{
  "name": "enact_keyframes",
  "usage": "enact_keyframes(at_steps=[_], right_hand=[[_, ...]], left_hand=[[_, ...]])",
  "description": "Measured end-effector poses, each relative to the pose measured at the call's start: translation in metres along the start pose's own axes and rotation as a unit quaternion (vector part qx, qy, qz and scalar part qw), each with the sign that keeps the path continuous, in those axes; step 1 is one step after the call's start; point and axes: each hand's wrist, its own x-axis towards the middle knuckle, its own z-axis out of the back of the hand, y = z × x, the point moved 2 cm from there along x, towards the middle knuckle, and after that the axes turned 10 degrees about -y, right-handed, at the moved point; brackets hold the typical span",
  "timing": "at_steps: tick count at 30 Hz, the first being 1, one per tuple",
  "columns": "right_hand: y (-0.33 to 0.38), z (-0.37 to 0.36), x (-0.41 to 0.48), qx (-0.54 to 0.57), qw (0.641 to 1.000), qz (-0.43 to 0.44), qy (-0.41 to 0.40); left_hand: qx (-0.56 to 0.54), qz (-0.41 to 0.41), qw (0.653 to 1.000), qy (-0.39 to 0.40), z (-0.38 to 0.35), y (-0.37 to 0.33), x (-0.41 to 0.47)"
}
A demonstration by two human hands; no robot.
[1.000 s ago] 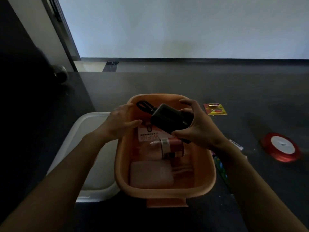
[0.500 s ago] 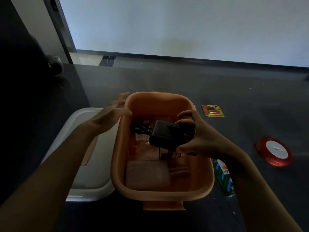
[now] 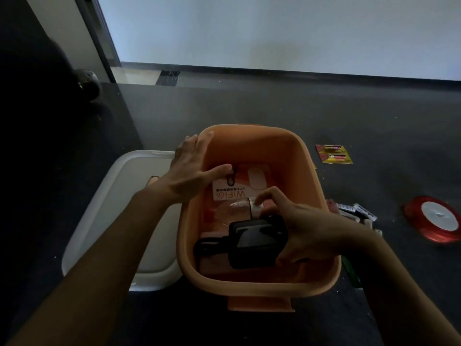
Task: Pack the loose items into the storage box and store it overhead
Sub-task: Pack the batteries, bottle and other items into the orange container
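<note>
Storage box (image 3: 311,166) on dark floor (image 3: 249,106), pale wall (image 3: 274,31) behind

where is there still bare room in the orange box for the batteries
Bare floor shows at the far end of the orange box, beyond the wifi card and the pale oval item. The near half is crowded: black adapter under the right hand, with the bottle behind.

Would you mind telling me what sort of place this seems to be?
Probably an indoor room, perhaps an office: dark carpeted floor, plain pale wall with dark skirting, and a doorway at the far left.
</note>
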Motion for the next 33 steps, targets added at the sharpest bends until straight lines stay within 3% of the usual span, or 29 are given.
enact_keyframes(at_steps=[3,11,14,18,21,25,30,33], right_hand=[[0.001,-0.004,0.002,-0.034,0.999,-0.003,0.009],[-0.001,-0.01,0.008,0.035,0.996,-0.072,0.026],[-0.004,-0.012,0.008,-0.002,0.995,-0.092,0.038],[-0.002,-0.012,0.008,0.003,0.995,-0.104,0.007],[0.003,-0.003,0.005,0.047,0.99,-0.071,-0.111],[0.003,0.022,-0.019,0.159,0.94,-0.018,-0.302],[-0.03,0.052,-0.06,0.319,0.849,-0.028,-0.42],[-0.063,0.069,-0.083,0.305,0.838,-0.041,-0.45]], left_hand=[[0.015,-0.015,1.0,-0.007,-0.002,0.005,0.003],[0.028,-0.019,0.999,-0.019,-0.006,0.013,0.007],[0.036,-0.021,0.999,-0.019,-0.007,0.015,0.007],[0.037,-0.022,0.999,-0.017,-0.008,0.018,0.006],[0.05,-0.033,0.998,-0.029,-0.009,0.018,0.006],[0.067,-0.091,0.993,-0.033,-0.015,0.002,0.009],[0.059,-0.151,0.986,-0.046,-0.032,-0.051,0.007],[-0.041,-0.192,0.979,-0.048,-0.059,-0.105,-0.009]])
